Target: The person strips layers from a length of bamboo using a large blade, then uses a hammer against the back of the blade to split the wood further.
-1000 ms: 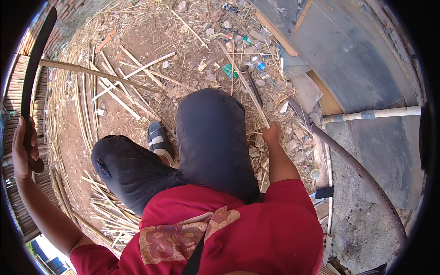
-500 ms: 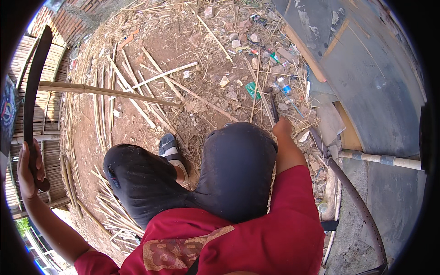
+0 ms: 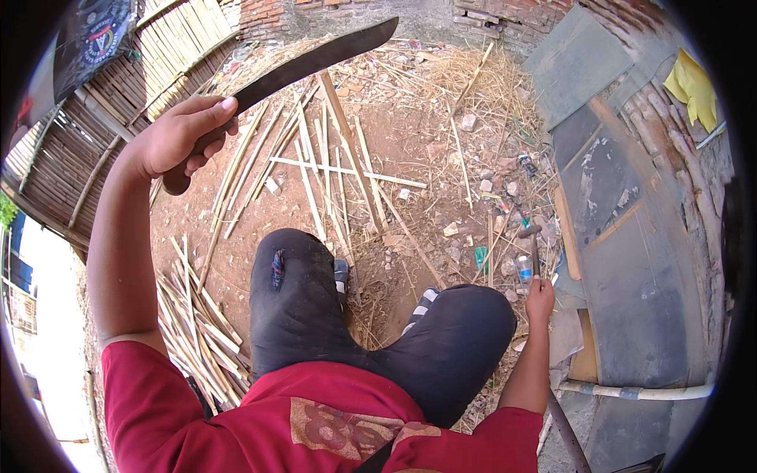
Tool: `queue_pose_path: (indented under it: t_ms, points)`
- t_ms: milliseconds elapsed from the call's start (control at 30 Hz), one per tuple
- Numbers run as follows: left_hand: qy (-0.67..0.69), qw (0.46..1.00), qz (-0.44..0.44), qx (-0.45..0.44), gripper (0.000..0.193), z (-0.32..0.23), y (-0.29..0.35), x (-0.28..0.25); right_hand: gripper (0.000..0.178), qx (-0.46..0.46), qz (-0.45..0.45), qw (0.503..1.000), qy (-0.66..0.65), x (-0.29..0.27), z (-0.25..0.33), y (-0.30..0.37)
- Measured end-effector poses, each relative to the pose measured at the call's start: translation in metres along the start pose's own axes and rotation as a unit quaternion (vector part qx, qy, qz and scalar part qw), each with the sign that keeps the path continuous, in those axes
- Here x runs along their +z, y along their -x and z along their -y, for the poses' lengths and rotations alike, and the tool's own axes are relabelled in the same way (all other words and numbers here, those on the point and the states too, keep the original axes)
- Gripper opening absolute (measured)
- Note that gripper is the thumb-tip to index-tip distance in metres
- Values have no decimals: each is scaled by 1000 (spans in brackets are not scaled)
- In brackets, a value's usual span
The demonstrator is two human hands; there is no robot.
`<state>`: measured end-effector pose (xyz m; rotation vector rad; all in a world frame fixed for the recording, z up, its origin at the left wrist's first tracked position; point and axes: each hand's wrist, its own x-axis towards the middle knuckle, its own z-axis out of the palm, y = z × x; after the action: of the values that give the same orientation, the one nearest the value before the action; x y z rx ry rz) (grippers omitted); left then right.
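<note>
My left hand is closed around the handle of a machete, raised at the upper left. Its dark, broad blade points right and slightly upward, and its tip touches nothing. Just below the blade is a thick split bamboo stake; it seems to stand in the dirt, its top end near the blade in the picture, though I cannot tell if they touch. Low beside my right knee, my right hand is wrapped round the handle of a hammer, head pointing away from me.
Thin bamboo strips lie scattered across the dirt ahead. A pile of bamboo strips is at my left. Rubble, straw and a plastic bottle lie to the right, beside grey boards. A bamboo fence stands at left.
The view has turned left. My left hand has swung the machete from nearly upright to slanting right over the stake. Both hands keep their holds; the hammer stays low at my right.
</note>
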<state>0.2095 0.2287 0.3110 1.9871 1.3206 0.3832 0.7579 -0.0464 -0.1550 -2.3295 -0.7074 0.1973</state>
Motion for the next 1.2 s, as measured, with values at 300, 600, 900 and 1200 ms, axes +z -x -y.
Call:
queue_pose_path:
  t_ms: [300, 600, 900, 1200]
  points:
    - [-26, 999, 20, 32, 54, 12, 1, -8, 39, -333, -172, 909, -180, -241, 351, 61]
    - [-63, 996, 43, 54, 54, 7, 3, -8, 43, -429, -114, 885, -140, -201, 454, 118]
    - [-86, 994, 34, 52, 53, 5, 8, -8, 44, -401, -166, 883, -177, -231, 468, 117]
    - [-78, 994, 44, 62, 56, 4, 7, -4, 45, -412, -121, 898, -95, -195, 442, 118]
